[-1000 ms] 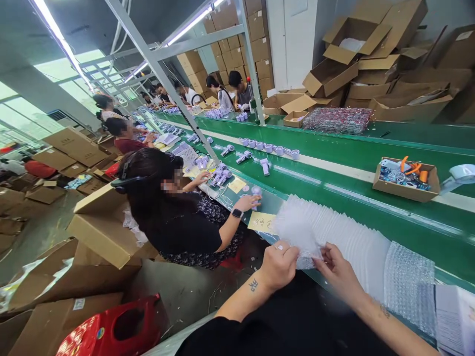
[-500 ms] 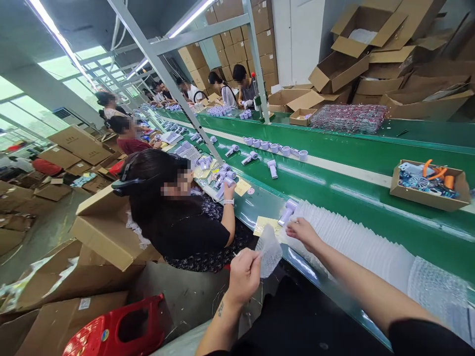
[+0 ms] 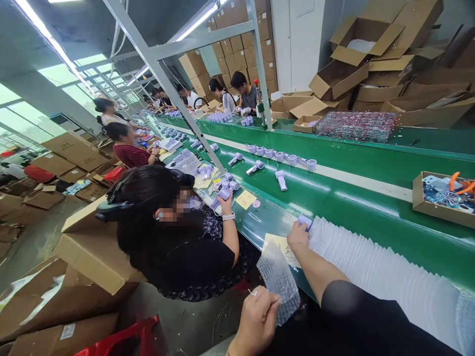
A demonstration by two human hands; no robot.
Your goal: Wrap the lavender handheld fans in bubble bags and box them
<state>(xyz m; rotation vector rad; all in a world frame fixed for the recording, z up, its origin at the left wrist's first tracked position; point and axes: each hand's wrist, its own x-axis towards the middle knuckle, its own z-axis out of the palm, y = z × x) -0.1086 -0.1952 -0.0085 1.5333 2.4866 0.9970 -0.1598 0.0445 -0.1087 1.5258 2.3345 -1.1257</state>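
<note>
My left hand [image 3: 257, 319] is closed on the edge of a clear bubble-wrap bag [image 3: 279, 279], which hangs at the bench's near edge. My right hand [image 3: 299, 236] reaches forward and grips a lavender handheld fan [image 3: 306, 220]; the fingers cover much of it. Beside that hand, a long row of overlapping bubble-wrap bags [image 3: 374, 259] stretches along the bench to the right. A yellow paper sheet with handwriting [image 3: 276, 242] lies just left of my right wrist.
A co-worker in black [image 3: 178, 242] sits close on my left, holding a lavender fan. More fans [image 3: 281, 180] lie on the green conveyor [image 3: 334, 198]. A carton of parts [image 3: 430, 205] stands at the right. A red stool [image 3: 126, 341] and open cartons [image 3: 92, 252] occupy the floor.
My right hand has come down onto the fan at the end of the bag row. My left hand, with the bubble-wrap bag, appears lower and farther right, while the view has shifted slightly.
</note>
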